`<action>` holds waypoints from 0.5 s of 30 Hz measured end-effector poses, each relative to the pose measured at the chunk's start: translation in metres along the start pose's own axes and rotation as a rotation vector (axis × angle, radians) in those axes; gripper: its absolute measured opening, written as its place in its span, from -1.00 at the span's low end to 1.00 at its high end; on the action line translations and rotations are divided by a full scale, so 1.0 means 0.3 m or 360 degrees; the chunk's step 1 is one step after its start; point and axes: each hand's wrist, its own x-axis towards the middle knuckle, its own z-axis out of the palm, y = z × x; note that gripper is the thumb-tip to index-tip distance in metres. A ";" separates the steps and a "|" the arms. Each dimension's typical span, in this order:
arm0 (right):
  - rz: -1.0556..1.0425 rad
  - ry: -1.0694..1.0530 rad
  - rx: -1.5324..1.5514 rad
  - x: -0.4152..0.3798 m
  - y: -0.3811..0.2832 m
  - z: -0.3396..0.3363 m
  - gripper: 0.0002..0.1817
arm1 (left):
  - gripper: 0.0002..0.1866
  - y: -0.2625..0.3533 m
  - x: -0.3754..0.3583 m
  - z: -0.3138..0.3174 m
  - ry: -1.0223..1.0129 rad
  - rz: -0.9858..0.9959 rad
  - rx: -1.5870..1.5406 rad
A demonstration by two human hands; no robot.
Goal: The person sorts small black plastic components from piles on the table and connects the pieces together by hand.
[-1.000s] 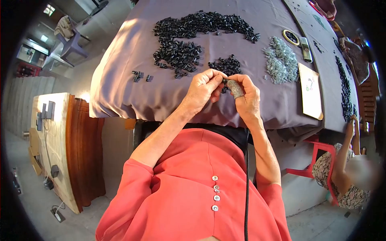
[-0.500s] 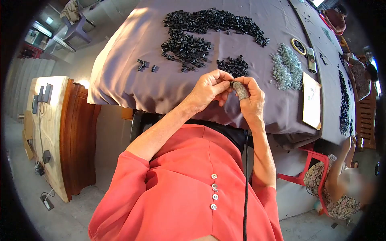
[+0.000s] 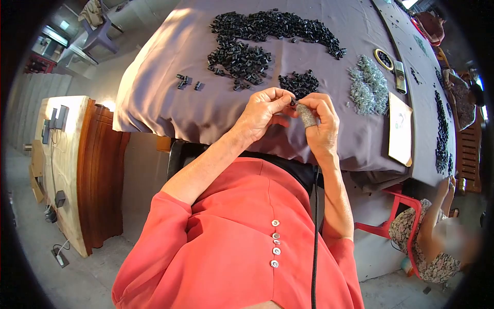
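Note:
Over the table's near edge, my left hand (image 3: 263,110) pinches a small black piece (image 3: 293,102) between thumb and fingertips. My right hand (image 3: 321,121) meets it there, its fingers closed; a grey wrap (image 3: 307,116) covers one of its fingers. Whether the right fingertips also grip the black piece is too small to tell. Just beyond both hands lies a small pile of black pieces (image 3: 299,83). Larger heaps of black pieces (image 3: 239,59) spread farther back. A heap of clear pieces (image 3: 368,86) sits to the right of the hands.
A card (image 3: 400,129), a yellow-rimmed round container (image 3: 383,59) and a small box (image 3: 400,77) lie on the cloth-covered table (image 3: 180,110) at right. A person (image 3: 429,242) sits by a red chair (image 3: 393,211). A wooden cabinet (image 3: 100,175) stands left.
The fingertips of both hands have shifted slightly around the small black piece, which shows more clearly now. The right fingers are bent a little more. The heaps look the same.

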 end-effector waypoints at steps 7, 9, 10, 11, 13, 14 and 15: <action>-0.0217 0.0001 -0.0277 -0.012 0.016 0.027 -0.71 | -0.87 -0.022 0.009 -0.017 -0.0067 0.0004 -0.0073; -0.0248 -0.0007 -0.0332 -0.013 0.015 0.027 -0.70 | -0.88 -0.028 0.011 -0.021 -0.0057 0.0008 -0.0096; -0.0242 -0.0011 -0.0329 -0.013 0.014 0.028 -0.70 | -0.88 -0.031 0.014 -0.023 -0.0042 0.0010 -0.0114; -0.0236 -0.0015 -0.0327 -0.014 0.014 0.029 -0.70 | -0.89 -0.032 0.016 -0.024 -0.0027 0.0012 -0.0134; -0.0244 -0.0021 -0.0354 -0.017 0.015 0.030 -0.70 | -0.88 -0.031 0.015 -0.023 -0.0030 0.0022 -0.0160; -0.0258 -0.0022 -0.0381 -0.018 0.017 0.031 -0.70 | -0.88 -0.031 0.014 -0.023 -0.0032 0.0026 -0.0172; -0.0274 -0.0023 -0.0409 -0.018 0.018 0.032 -0.70 | -0.88 -0.031 0.014 -0.024 -0.0052 0.0022 -0.0163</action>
